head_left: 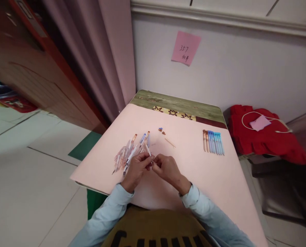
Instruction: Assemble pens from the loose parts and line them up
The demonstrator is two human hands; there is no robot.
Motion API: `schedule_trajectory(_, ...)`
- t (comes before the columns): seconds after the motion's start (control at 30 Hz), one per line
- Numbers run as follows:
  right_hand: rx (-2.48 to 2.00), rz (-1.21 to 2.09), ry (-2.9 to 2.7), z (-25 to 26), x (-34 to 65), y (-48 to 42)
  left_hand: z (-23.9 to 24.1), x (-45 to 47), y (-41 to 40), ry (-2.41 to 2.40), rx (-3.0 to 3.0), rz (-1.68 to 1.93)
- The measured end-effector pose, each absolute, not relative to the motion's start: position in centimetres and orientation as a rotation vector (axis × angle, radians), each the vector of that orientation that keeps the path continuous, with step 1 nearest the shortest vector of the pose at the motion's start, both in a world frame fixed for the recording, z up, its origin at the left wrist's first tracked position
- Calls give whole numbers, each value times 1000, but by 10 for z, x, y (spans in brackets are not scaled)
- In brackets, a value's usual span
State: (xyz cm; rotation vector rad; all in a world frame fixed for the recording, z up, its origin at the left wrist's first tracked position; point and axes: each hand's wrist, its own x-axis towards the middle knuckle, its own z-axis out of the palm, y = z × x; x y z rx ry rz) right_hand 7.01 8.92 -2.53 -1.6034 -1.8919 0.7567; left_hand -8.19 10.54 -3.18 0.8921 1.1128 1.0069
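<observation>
Both my hands meet over the pink table top (219, 178) near its front middle. My left hand (136, 168) is closed around a thin white pen part (147, 149) that sticks up from its fingers. My right hand (165, 167) is pinched against the same spot, fingertips touching the left hand's; what it pinches is too small to make out. Just left of my hands lies a loose pile of pen parts (127, 155). A small stick (170, 142) and tiny caps (161, 130) lie beyond my hands.
A neat row of finished pens (213, 142), brown and blue, lies at the table's right. Curtain (103, 61) and wooden door stand to the left. A red cloth (266, 137) with a white cable lies on a seat at right. A pink note (185, 47) hangs on the wall.
</observation>
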Motion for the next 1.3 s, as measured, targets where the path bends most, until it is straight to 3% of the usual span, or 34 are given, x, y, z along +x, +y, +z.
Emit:
schedule_trajectory(0.13, -1684, 671, -1850, -30, 105, 112, -24, -95, 113, 1180, 740, 1171)
schedule_trajectory(0.27, -2153, 223, -1779, -41, 134, 148, -18, -106, 124, 1130, 548, 1308)
schedule_trajectory(0.5, -2154, 217, -1855, -43, 129, 152, -17, -95, 130, 1075, 444, 1348)
schedule_trajectory(0.57, -2046, 306, -1841, -36, 122, 137, -15, -92, 130, 1095, 470, 1373)
schedule_trajectory(0.77, -1480, 987, -1522, -25, 94, 91, -10, -75, 128, 1136, 632, 1385)
schedule_trajectory(1.3, -1409, 1064, -1422, -19, 90, 78, -3, -69, 125, 1156, 702, 1389)
